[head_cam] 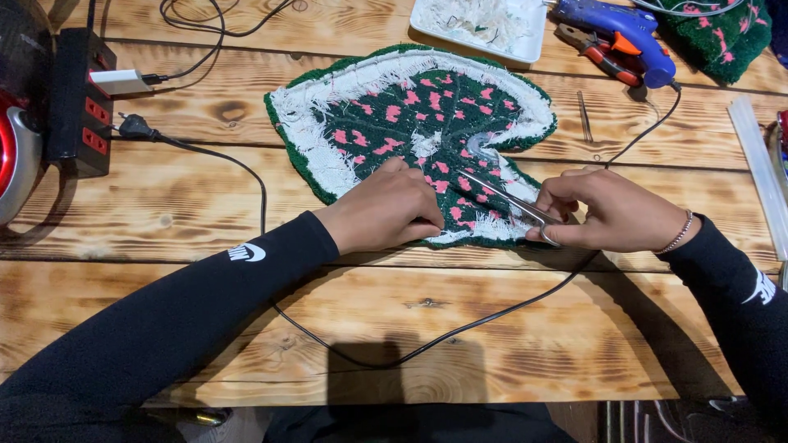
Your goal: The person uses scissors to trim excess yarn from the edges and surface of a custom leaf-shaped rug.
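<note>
A leaf-shaped tufted rug piece (394,115), dark green with pink flecks and a white fabric border, lies backing-up on the wooden table (189,197). My left hand (386,209) presses flat on its near edge. My right hand (603,212) grips metal scissors (509,199), whose blades point up and left over the rug's frayed white edge. Both arms wear black sleeves; a bead bracelet is on my right wrist.
A blue glue gun (628,33) with its black cord (492,316) lies at the back right, beside red-handled pliers (595,53). A white tray of scraps (484,25) sits behind the rug. A black power strip (78,98) stands at left. Another green tufted piece (722,37) is at the far right.
</note>
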